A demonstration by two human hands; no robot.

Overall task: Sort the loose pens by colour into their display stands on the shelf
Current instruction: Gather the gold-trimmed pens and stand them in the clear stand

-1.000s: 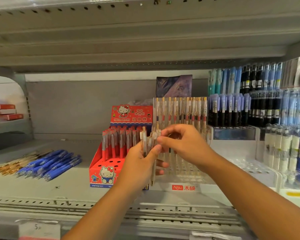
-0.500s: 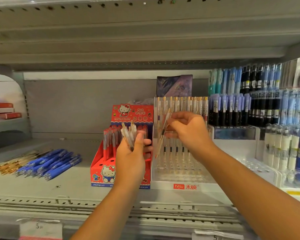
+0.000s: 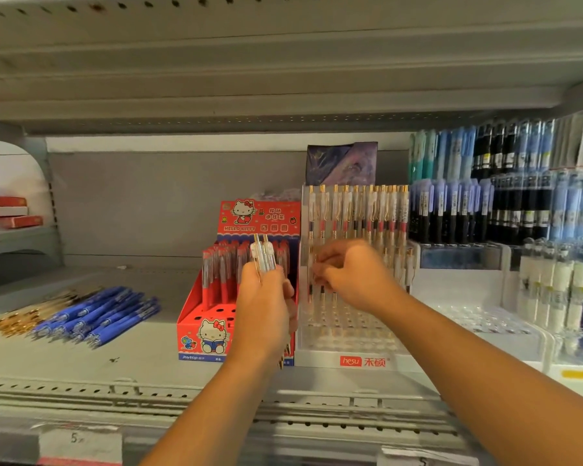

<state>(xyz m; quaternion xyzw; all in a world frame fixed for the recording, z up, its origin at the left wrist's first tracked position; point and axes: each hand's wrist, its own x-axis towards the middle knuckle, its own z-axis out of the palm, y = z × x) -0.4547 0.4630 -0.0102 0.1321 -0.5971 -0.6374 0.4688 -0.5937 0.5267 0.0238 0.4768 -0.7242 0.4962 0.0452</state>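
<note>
My left hand (image 3: 265, 307) grips a small bunch of clear pens with gold clips (image 3: 263, 252), held upright in front of the red Hello Kitty stand (image 3: 196, 331). That stand holds several red pens (image 3: 223, 264) in its back rows. My right hand (image 3: 352, 272) pinches one clear pen (image 3: 312, 290) and holds it down among the holes of the clear acrylic stand (image 3: 347, 359). The back rows of this stand carry several clear gold-clipped pens (image 3: 357, 210). Loose blue pens (image 3: 98, 314) and gold-tipped pens (image 3: 17, 317) lie on the shelf at the left.
A tiered rack at the right holds blue, black and white pens (image 3: 505, 203). A dark purple box (image 3: 342, 163) stands behind the clear stand. Red boxes (image 3: 4, 210) are stacked on the neighbouring shelf at far left. The upper shelf hangs low overhead.
My right hand took one clear pen from the bunch and lowered it into the clear stand. My left hand drew the bunch to the left, in front of the red stand.
</note>
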